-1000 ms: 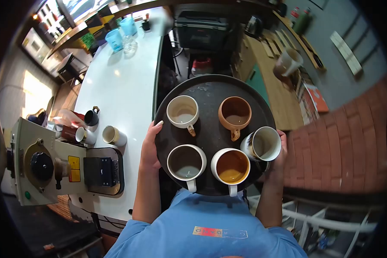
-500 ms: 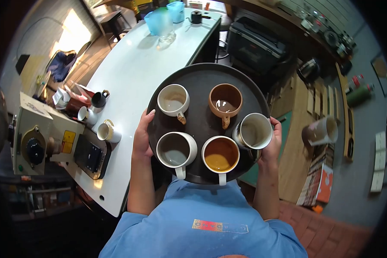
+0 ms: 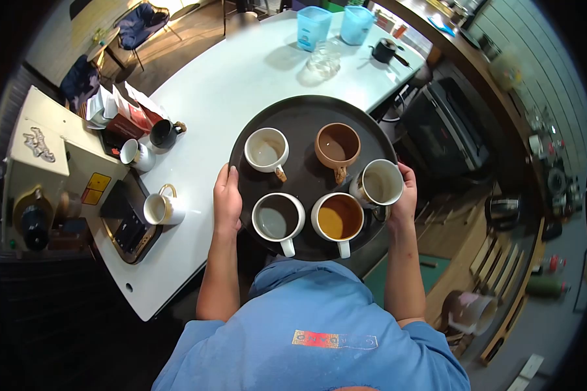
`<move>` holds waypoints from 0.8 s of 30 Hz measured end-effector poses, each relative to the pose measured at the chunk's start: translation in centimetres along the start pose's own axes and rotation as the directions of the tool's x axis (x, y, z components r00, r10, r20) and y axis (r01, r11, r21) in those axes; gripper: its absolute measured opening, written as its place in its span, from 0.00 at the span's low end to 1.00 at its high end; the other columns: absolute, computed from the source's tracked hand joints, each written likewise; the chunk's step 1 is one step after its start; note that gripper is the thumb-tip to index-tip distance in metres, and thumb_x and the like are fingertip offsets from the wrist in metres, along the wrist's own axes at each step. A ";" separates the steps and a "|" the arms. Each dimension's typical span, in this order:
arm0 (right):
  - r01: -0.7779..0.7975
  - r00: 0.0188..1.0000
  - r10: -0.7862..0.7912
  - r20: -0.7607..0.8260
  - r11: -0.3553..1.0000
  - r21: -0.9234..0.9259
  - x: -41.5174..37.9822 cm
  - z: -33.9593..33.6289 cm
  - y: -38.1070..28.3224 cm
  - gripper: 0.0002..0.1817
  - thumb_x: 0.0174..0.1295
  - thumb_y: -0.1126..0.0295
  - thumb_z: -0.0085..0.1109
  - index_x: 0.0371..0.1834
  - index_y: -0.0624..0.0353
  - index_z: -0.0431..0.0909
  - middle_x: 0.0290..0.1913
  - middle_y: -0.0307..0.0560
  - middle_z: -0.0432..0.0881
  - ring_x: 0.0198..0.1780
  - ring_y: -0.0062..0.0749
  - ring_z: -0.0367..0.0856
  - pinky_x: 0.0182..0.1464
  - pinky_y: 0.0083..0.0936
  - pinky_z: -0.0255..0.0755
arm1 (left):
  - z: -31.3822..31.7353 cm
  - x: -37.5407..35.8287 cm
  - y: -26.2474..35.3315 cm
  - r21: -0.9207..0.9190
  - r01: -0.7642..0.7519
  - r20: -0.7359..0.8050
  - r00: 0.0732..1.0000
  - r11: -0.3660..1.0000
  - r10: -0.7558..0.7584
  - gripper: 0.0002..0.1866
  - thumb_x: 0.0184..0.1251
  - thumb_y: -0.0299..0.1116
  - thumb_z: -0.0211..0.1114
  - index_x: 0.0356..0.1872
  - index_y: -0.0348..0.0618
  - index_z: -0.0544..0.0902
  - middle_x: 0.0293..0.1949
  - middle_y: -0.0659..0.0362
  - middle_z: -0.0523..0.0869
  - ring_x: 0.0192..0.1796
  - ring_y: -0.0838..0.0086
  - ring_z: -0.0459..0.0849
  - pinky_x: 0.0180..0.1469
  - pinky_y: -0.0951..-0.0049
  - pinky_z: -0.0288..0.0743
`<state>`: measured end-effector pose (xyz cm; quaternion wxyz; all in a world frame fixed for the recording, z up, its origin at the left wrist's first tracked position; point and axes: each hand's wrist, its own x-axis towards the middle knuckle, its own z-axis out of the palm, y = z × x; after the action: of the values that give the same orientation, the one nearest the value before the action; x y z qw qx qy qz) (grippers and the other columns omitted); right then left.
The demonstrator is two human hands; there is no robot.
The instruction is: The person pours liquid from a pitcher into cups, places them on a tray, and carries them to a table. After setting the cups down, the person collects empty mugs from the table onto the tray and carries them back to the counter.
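Observation:
I hold a round black tray (image 3: 306, 111) in front of my chest. My left hand (image 3: 227, 199) grips its left rim and my right hand (image 3: 404, 195) grips its right rim. Several mugs stand on the tray: a white mug (image 3: 266, 150), a brown mug (image 3: 337, 146), a white mug (image 3: 379, 184) by my right hand, a white mug with dark liquid (image 3: 278, 217) and a white mug with amber liquid (image 3: 338, 219). The tray's far left part hangs over the white counter (image 3: 235, 78).
Small cups (image 3: 162, 207) and a dark jug (image 3: 165, 133) sit on the counter's left side beside a beige machine (image 3: 39, 176). Two blue containers (image 3: 313, 26) and a clear glass (image 3: 323, 60) stand at the far end. A black case (image 3: 450, 130) lies to the right.
The view has swung to the left, so the tray now sits partly over the white counter. Both hands keep the same grip on the tray's rim.

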<state>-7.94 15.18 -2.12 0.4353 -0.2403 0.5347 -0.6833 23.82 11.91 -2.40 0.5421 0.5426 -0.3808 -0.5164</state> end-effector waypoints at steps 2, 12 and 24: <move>-0.017 0.999 0.019 0.038 0.998 -0.054 3.4 1.2 1.0 0.09 0.70 0.66 0.52 0.47 0.58 0.70 0.35 0.40 0.80 0.35 0.19 0.78 0.36 0.18 0.74 | 0.1 2.3 -1.3 0.112 0.041 -0.100 0.995 0.993 -0.029 0.19 0.75 0.35 0.47 0.58 0.32 0.73 0.55 0.53 0.80 0.57 0.69 0.76 0.59 0.72 0.66; -0.100 0.967 0.138 0.214 0.978 -0.182 15.7 6.8 5.7 0.12 0.68 0.67 0.55 0.48 0.62 0.74 0.38 0.39 0.80 0.37 0.17 0.78 0.39 0.16 0.73 | -1.2 8.5 -4.8 0.652 0.117 -0.255 0.964 0.749 0.072 0.24 0.66 0.37 0.58 0.57 0.29 0.73 0.47 0.40 0.82 0.48 0.51 0.81 0.52 0.61 0.73; 0.038 0.933 0.096 0.346 0.932 -0.360 24.2 10.9 9.0 0.12 0.65 0.69 0.59 0.45 0.67 0.78 0.36 0.42 0.82 0.35 0.19 0.77 0.39 0.17 0.72 | 0.7 9.8 -3.7 0.757 0.320 -0.401 0.916 0.570 0.017 0.25 0.61 0.40 0.64 0.61 0.53 0.75 0.20 0.57 0.79 0.25 0.68 0.79 0.37 0.67 0.73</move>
<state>-8.47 -11.56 -10.51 0.4839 -0.4284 0.5664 -0.5114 24.29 2.66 -7.36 0.2481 0.8460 -0.4172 -0.2207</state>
